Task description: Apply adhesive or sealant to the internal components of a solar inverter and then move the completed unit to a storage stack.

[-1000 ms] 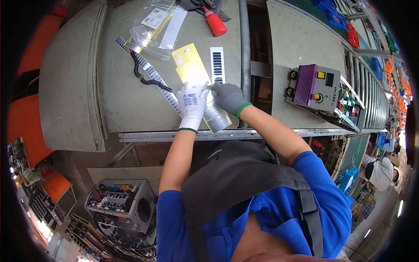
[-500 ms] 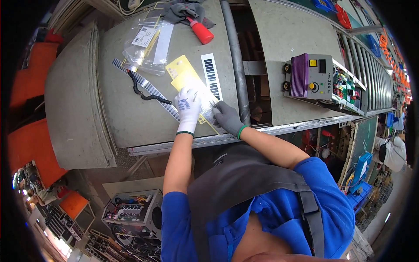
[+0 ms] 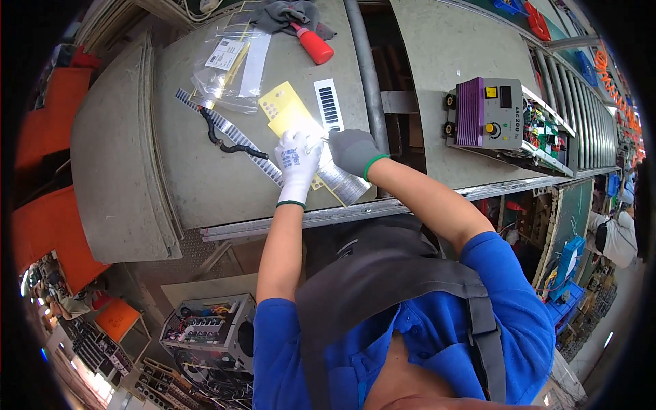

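My left hand (image 3: 297, 158), in a white glove, rests on a stack of yellow and silvery sticker sheets (image 3: 346, 186), its fingers bent together at the sheet. My right hand (image 3: 354, 153), in a grey glove, is closed close beside it over the right edge of the silvery sheet. Glare and the fingers hide what the right fingertips hold. Just beyond my right hand lies a white strip with black bars (image 3: 329, 102). To the left are a long striped label strip (image 3: 236, 137) and a bent black cord-like piece (image 3: 217, 141) lying across it.
Farther back lie a clear plastic bag with papers (image 3: 229, 78), a red bottle (image 3: 316, 46) and a grey cloth (image 3: 283, 17). A purple and grey machine with exposed circuit boards (image 3: 502, 119) stands at right, beside rollers (image 3: 591, 123). A metal pipe (image 3: 369, 75) divides the table.
My right hand has moved up and inward from the sheet's lower right edge toward my left fingers, uncovering the silvery sheet's near corner. My left hand has shifted slightly right.
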Tool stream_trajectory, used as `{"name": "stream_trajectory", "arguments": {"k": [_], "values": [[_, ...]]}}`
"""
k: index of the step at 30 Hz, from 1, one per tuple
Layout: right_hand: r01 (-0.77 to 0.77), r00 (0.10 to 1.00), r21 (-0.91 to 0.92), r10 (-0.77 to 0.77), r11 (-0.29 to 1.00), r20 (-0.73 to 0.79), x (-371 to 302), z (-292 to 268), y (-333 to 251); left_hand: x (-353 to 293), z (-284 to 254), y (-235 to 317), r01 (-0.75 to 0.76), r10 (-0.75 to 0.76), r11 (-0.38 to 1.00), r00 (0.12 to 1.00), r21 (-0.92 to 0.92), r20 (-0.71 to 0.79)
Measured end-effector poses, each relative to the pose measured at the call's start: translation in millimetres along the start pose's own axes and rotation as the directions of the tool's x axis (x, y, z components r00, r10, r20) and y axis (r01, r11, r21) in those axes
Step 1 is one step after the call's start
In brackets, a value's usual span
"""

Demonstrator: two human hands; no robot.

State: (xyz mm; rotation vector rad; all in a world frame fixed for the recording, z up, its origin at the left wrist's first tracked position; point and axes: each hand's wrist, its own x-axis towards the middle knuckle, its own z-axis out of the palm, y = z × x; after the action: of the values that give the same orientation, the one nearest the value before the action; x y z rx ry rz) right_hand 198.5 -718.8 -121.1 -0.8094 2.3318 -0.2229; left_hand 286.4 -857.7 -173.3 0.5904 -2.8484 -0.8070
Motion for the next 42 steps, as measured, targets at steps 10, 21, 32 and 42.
{"name": "stream_trajectory", "arguments": {"k": [10, 21, 32, 42], "values": [[-0.028, 0.996, 0.122, 0.038, 0.992, -0.082, 13.2, 20.8, 7.7, -3.9, 14.8, 1.3, 0.070, -0.071, 0.994, 0.997, 0.080, 0.014], [-0.070, 0.956, 0.768, 0.264, 0.637, -0.132, -12.7, 80.9, 7.2, -1.0, 38.2, -1.4, 0.019, 0.001, 0.997, 0.970, 0.080, -0.242], [0.006, 0.991, 0.387, -0.058, 0.922, 0.123, -50.7, 17.3, -10.8, 60.1, -107.4, -3.0, 0.180, -0.539, 0.750, 0.725, -0.637, -0.429], [0.289, 0.952, 0.896, 0.006, -0.338, -0.305, -228.5, -96.0, 104.3, -30.8, -111.8, 259.9, -0.847, 0.842, 0.530, 0.523, 0.023, -0.133]]}}
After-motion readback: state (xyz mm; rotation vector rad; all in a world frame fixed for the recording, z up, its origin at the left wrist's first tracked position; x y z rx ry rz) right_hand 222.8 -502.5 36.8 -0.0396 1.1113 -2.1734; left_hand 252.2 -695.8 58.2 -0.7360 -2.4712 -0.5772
